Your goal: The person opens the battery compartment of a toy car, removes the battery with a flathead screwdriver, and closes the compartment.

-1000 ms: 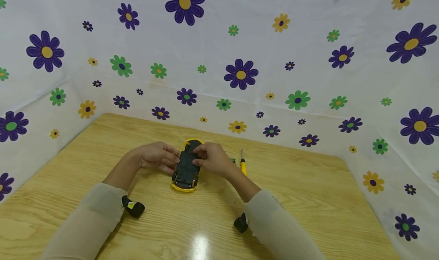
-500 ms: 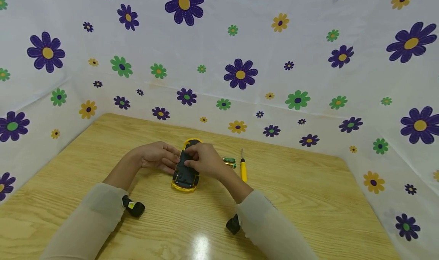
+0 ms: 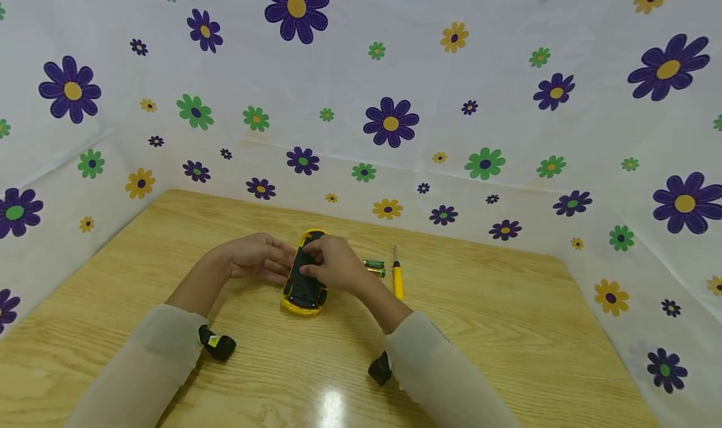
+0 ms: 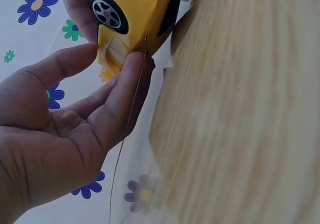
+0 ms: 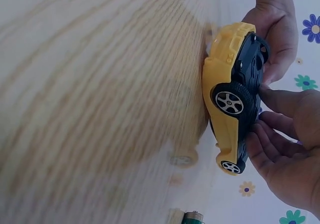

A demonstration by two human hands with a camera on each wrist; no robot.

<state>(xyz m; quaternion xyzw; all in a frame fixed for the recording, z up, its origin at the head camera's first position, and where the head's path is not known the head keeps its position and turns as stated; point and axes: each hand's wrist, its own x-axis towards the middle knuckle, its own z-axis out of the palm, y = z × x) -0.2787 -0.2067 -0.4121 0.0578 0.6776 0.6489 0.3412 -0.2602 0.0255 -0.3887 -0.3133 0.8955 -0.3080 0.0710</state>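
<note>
A yellow toy car (image 3: pixel 303 292) lies upside down on the table, its black underside facing up. The left hand (image 3: pixel 256 259) holds the car's left side, and in the left wrist view its thumb and fingers meet the yellow body (image 4: pixel 142 6) near the bumper and wheel. The right hand (image 3: pixel 336 266) reaches over from the right, with thumb and fingertips pressed on the black underside, covering part of it. From the right wrist view, those fingertips (image 5: pixel 256 143) lie spread along the underside beside the wheels.
Two green-and-gold batteries (image 3: pixel 375 264) lie right of the car. Farther right is a yellow-handled screwdriver (image 3: pixel 397 281), its shaft pointing to the back. A flower-patterned white sheet (image 3: pixel 361 83) stands behind the wooden table (image 3: pixel 479 334).
The right hand has slid left across the car's underside, bringing the batteries into sight beside it. The left hand and the car have stayed nearly still, while the head view shifted slightly.
</note>
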